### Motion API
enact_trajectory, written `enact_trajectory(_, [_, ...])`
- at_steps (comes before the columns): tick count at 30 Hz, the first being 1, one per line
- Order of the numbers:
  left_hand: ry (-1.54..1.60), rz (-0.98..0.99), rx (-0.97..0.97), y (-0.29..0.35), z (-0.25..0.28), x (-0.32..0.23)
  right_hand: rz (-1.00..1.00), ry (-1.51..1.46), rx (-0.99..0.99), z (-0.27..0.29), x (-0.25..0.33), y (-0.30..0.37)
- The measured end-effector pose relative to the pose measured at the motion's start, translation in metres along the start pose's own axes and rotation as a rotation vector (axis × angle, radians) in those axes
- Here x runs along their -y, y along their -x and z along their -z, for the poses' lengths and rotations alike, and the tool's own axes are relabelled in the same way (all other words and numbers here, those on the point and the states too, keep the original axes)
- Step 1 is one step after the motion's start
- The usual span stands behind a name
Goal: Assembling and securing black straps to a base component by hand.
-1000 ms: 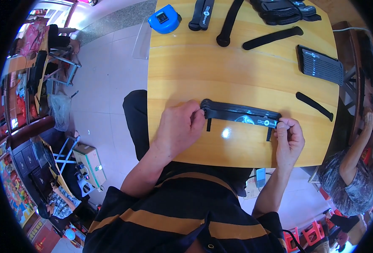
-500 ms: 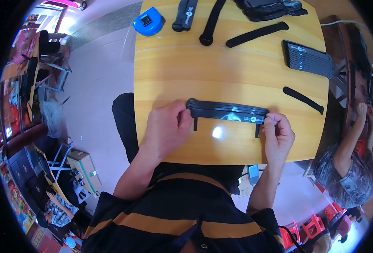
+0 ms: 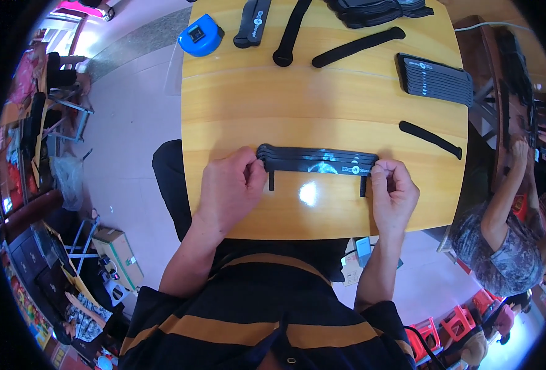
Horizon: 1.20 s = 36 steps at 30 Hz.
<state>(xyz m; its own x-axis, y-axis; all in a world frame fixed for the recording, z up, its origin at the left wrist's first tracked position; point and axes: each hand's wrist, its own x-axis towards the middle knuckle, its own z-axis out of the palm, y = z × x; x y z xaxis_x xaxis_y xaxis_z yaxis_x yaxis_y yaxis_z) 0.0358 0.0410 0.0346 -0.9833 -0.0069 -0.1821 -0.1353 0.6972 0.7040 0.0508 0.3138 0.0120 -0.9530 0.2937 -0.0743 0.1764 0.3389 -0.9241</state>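
Partly, right fingers [image 3: 397,168] hide black straps [image 3: 297,161]

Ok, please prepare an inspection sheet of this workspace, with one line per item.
Surface: yellow table, glossy, with a bright reflection.
Job's things: black strap bundle, between the hands.
Clutter: blue case, strap stack, loose strap, strap pile.
Hands: left hand pinches the left end; right hand, the right end.
Cables: white cord at upper right; black cord at lower right.
Surroundings: co-worker at right, red stools, cardboard box.
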Motion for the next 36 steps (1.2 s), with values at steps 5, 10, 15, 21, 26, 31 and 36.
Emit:
enact_trajectory(5, [0.006, -0.010, -0.007, 0.000, 0.000, 0.002, 0.002, 0.041, -0.008, -0.001, 0.002, -0.001])
enact_trajectory(10, [-0.016, -0.056, -0.023, -0.001, 0.000, 0.002, 0.009, 0.072, -0.028, -0.002, 0.002, -0.003])
enact_trajectory(15, [-0.024, -0.039, -0.007, -0.001, -0.001, 0.000, 0.006, 0.110, -0.050, -0.003, -0.001, -0.004])
enact_trajectory(21, [-0.064, -0.077, -0.022, -0.002, -0.002, 0.001, 0.011, 0.149, -0.064, -0.004, -0.004, -0.004])
enact_trajectory(26, [-0.036, -0.093, -0.020, -0.003, -0.002, 0.000, 0.024, 0.202, -0.079, -0.004, 0.002, -0.004])
enact_trajectory(31, [-0.067, -0.136, -0.065, -0.003, -0.006, 0.008, 0.068, 0.244, -0.083, -0.005, -0.003, -0.006])
enact_trajectory(36, [-0.064, -0.152, -0.075, -0.005, -0.006, 0.011, 0.107, 0.300, -0.065, 0.000, 0.000, -0.009])
